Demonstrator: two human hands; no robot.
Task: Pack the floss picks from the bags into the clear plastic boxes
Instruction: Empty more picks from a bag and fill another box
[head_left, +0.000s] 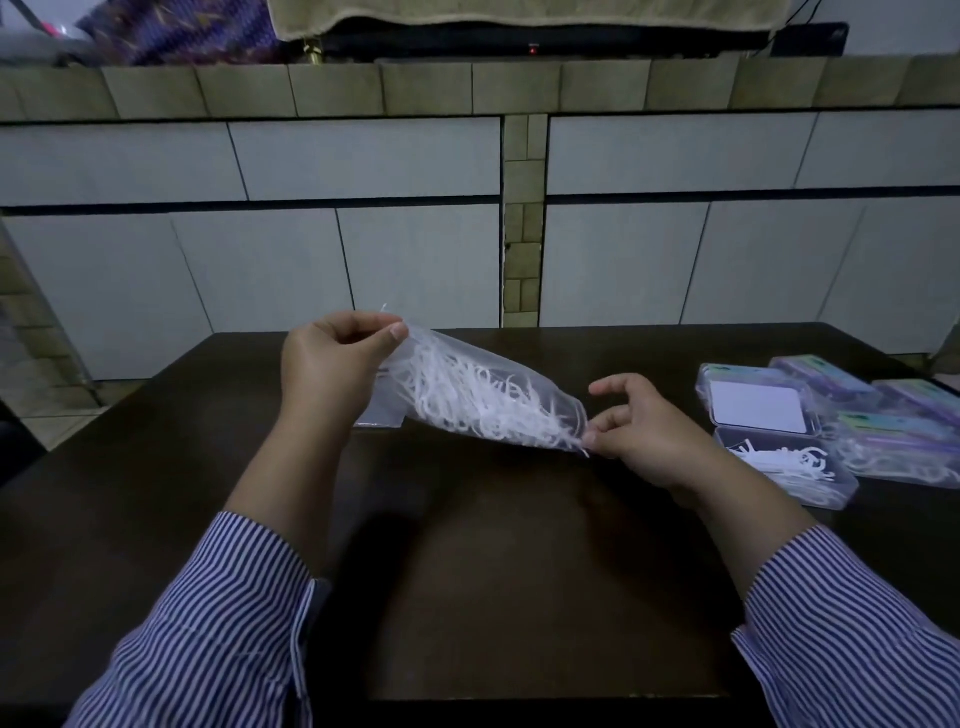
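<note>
A clear plastic bag (483, 400) full of white floss picks hangs above the dark table, tilted down to the right. My left hand (332, 364) pinches its upper end between thumb and fingers. My right hand (639, 431) pinches floss picks at the bag's lower, open end. To the right stands an open clear plastic box (800, 478) with several floss picks (779, 460) in it, its lid (753, 400) raised behind.
Closed boxes (883, 415) with floss picks lie at the table's right edge. A flat empty bag (382, 415) lies under the held bag. The dark table (467, 571) meets a tiled wall behind. My striped sleeves fill the lower corners.
</note>
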